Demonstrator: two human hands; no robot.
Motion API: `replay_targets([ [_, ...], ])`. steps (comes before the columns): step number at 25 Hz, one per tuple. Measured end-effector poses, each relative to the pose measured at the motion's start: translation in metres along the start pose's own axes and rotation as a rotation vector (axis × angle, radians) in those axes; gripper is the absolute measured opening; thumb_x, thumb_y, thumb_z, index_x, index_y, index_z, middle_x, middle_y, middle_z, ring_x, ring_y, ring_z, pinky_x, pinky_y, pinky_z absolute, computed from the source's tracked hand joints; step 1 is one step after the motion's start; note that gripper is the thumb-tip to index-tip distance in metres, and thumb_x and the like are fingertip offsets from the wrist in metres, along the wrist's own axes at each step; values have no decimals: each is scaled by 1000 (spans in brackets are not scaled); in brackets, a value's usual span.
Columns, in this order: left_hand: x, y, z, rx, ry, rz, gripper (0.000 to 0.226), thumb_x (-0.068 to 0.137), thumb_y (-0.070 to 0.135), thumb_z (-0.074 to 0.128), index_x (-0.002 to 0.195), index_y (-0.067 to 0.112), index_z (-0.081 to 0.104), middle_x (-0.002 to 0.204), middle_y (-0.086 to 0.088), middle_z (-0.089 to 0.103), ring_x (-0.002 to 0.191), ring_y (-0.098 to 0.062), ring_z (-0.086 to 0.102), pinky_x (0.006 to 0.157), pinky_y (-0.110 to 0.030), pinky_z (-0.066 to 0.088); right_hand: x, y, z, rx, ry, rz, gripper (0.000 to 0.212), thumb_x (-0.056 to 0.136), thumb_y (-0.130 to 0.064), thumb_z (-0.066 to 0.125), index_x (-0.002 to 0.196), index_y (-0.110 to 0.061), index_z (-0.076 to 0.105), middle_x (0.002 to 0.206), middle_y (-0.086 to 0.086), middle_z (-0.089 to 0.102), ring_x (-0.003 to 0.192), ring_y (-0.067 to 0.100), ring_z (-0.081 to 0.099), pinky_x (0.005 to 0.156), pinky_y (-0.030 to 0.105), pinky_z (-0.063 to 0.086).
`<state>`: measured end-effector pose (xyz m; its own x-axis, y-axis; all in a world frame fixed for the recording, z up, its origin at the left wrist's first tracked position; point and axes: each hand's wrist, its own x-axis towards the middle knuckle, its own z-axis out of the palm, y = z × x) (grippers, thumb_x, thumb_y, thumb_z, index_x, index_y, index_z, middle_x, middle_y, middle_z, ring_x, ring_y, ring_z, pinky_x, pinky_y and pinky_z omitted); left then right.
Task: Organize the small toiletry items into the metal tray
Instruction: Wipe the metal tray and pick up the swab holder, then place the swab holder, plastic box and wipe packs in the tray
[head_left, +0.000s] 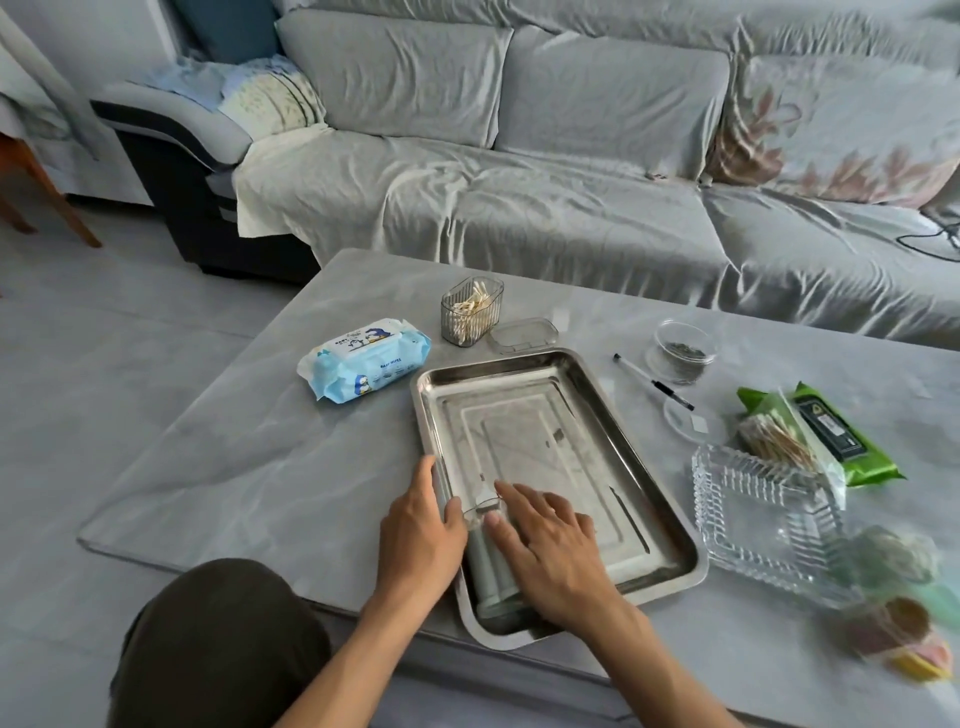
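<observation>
Grey marble-look coffee table (218, 467) in front of a sofa (571, 156) draped in pale cloth; person seated at the near edge.

Metal tray (566, 384) lies flat on the table, long axis running away from the viewer, near end overhanging the table edge slightly. One item already inside: a slim pale-green cylindrical bottle or tube (491, 582) with a clear cap, lying on its side along the tray's left wall.

Handling, judged: bottle looks rigid plastic, light, smooth, and round, so likely to roll on the polished steel. Best held across the barrel, not by the clear cap, which may pull off. Tray is stiff and slippery; steady it at the rim.

Left hand (421, 535): fingers fairly straight, resting along the outside of the left rim; thumb reaches over to the clear cap. No real grasp seen.

Right hand (550, 551): palm down, fingers spread and nearly straight, laid over the bottle's barrel; thumb touches near the cap. Pressing or steadying, not wrapping.

Outside the tray: cotton-swab box (471, 312) with its lid (522, 335) beside it, baby wipes pack (363, 361), bagged swabs (774, 441), green pack (841, 431), pen (652, 382), clear round tub (683, 351), glass dish (769, 525).
</observation>
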<state>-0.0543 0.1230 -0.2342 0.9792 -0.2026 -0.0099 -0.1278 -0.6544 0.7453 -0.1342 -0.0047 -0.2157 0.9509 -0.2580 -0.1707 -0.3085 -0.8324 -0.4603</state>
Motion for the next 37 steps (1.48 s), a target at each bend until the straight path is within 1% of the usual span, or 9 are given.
replay_targets([
  [7, 27, 5, -5, -93, 70, 21, 35, 89, 19, 67, 122, 9, 66, 101, -15, 75, 90, -31, 70, 82, -34, 50, -4, -5, -6, 69, -126, -4, 72, 96, -68, 21, 156, -29, 16, 160, -5, 33, 146, 21, 23, 114, 46, 19],
  [12, 15, -3, -8, -152, -32, -29, 32, 90, 17, 62, 122, 17, 65, 84, 1, 68, 75, -12, 61, 68, -30, 44, -21, 23, -21, 443, 138, -36, 49, 101, -53, 37, 144, -30, 41, 150, -4, 46, 121, 10, 55, 107, 37, 43],
  [14, 11, -2, -8, -142, -28, -29, 34, 91, 14, 60, 125, 16, 64, 80, 2, 65, 73, -9, 58, 67, -31, 42, -33, 54, -30, 320, 406, -10, 35, 100, -31, 50, 134, -22, 54, 139, 0, 57, 115, 14, 58, 100, 39, 48],
  [16, 8, -1, -5, -147, -6, 20, 41, 92, 10, 56, 130, 23, 61, 86, 0, 67, 75, -16, 60, 73, -34, 45, -44, 91, -42, 3, 567, 74, 44, 85, -10, 59, 129, -14, 57, 132, 6, 62, 116, 26, 58, 97, 42, 48],
  [19, 6, -4, 2, -97, -41, 126, 44, 95, 5, 50, 120, 37, 66, 100, -2, 65, 90, -24, 61, 82, -36, 46, -64, 140, -61, -341, 371, 351, 47, 77, -12, 59, 124, -15, 54, 126, 7, 58, 113, 33, 56, 93, 42, 44],
  [21, 7, -7, 3, -63, -46, 149, 42, 96, 4, 51, 107, 39, 71, 87, -4, 59, 82, -25, 59, 74, -35, 43, -72, 159, -68, -365, 287, 397, 34, 81, -12, 57, 115, -17, 58, 116, 6, 59, 108, 33, 58, 88, 40, 45],
  [24, 9, -11, 5, -44, -25, 151, 39, 95, 2, 52, 104, 31, 76, 79, -3, 54, 71, -17, 54, 65, -31, 39, -72, 169, -72, -215, 328, 179, 23, 73, -2, 65, 94, -13, 65, 92, 4, 62, 89, 33, 61, 70, 39, 47],
  [30, 10, -11, 7, -80, 7, 143, 36, 94, 2, 54, 101, 29, 78, 76, 0, 51, 67, -12, 54, 59, -25, 37, -47, 137, -102, -44, 513, -149, 31, 77, -5, 79, 105, -12, 71, 97, 2, 67, 90, 24, 64, 72, 36, 54],
  [37, 8, -9, 7, -94, 4, 136, 37, 96, 4, 52, 101, 31, 77, 78, 5, 49, 68, -13, 52, 61, -24, 37, -38, 60, -52, -340, 302, -486, 35, 76, -20, 80, 107, -23, 66, 95, -6, 62, 77, 16, 56, 73, 30, 51],
])
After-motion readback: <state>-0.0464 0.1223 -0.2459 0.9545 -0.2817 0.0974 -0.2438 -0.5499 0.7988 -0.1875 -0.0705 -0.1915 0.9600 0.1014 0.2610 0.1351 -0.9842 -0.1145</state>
